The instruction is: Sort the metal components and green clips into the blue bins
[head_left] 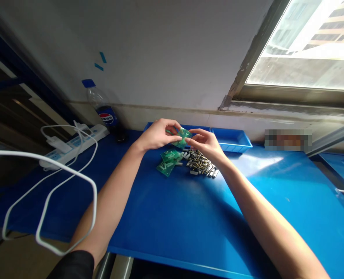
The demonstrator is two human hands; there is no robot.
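One green circuit board is held raised above the blue desk, tilted, in front of the blue plastic tray set along the wall. The left grip is closed on the board's left side, thumb on the near face and fingers behind it. The right grip is closed at the right edge, thumb and forefinger meeting the board there; whether it also pinches a small loose component cannot be determined. Below, more green circuit boards lie overlapped on the desk, with a heap of small metal parts just beside them, on the right. Handling assessment: the board is judged light and stiff, thin enough for a fingertip pinch, and smooth-faced, so it could slip or turn if held at one point only. Pale details show on its face; if these are mounted pieces, they are likely the fragile element and should not bear pressure. Opposite bare edges are considered the sound places to take hold, with light, even force and no bending. The metal parts appear rigid and small, likely to roll or scatter if brushed.
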